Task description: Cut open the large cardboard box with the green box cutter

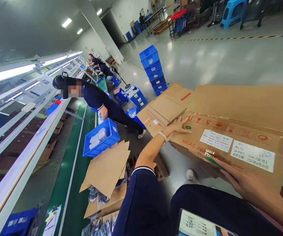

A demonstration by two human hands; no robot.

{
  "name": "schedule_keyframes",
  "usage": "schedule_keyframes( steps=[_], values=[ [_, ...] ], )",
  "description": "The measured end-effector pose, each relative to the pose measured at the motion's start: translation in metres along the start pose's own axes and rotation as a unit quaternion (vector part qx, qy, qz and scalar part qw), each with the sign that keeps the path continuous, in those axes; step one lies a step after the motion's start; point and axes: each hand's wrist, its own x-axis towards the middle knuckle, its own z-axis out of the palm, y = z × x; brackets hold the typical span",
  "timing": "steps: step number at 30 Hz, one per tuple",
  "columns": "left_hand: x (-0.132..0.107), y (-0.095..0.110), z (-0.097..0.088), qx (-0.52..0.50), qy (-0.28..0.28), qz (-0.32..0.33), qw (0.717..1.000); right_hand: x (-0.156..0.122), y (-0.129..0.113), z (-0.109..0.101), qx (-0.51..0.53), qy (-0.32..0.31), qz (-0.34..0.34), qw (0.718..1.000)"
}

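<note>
A large brown cardboard box (pixel 230 108) with white labels and red printing fills the right half of the view. My left hand (pixel 179 126), with a pale wristband, lies flat on the box's corner beside a green round sticker (pixel 188 127), fingers spread. My right hand (pixel 244 183) reaches in from the lower right and rests against the box's near side below the labels. A thin green strip (pixel 214 162) runs out from under its fingertips. A folded flap (pixel 167 108) lies just beyond my left hand. My dark trousers and a printed sheet (pixel 197 224) show at the bottom.
A green conveyor belt (pixel 67 170) runs along the left under white light rails. A blue bin (pixel 102 137) and loose cardboard sheets (pixel 107 168) lie beside it. A co-worker in dark clothes (pixel 99 101) bends nearby. Stacked blue crates (pixel 153 68) stand on the grey floor.
</note>
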Motion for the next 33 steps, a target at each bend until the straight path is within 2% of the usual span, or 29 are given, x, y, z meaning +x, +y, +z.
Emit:
schedule_keyframes(
  steps=[3, 5, 8, 11, 21, 28, 33],
  values=[
    [0.005, -0.01, 0.015, -0.062, 0.006, 0.003, 0.998, 0.052, -0.041, -0.014, -0.094, -0.148, -0.017, 0.984],
    [0.01, -0.012, 0.021, -0.093, 0.013, 0.0, 0.996, 0.079, -0.065, -0.021, -0.164, -0.198, -0.034, 0.966],
    [0.017, -0.014, 0.027, -0.129, 0.015, -0.004, 0.992, 0.102, -0.089, -0.025, -0.208, -0.201, -0.063, 0.955],
    [0.018, -0.013, 0.029, -0.158, 0.012, -0.003, 0.987, 0.106, -0.101, -0.028, -0.241, -0.196, -0.08, 0.947],
    [0.011, -0.008, 0.024, -0.189, 0.008, 0.005, 0.982, 0.101, -0.108, -0.041, -0.283, -0.226, -0.064, 0.93],
    [0.013, -0.012, 0.028, -0.208, 0.014, 0.015, 0.978, 0.104, -0.104, -0.038, -0.292, -0.225, -0.07, 0.927],
    [0.014, -0.016, 0.035, -0.231, 0.025, 0.016, 0.972, 0.097, -0.096, -0.047, -0.304, -0.232, -0.076, 0.921]
  ],
)
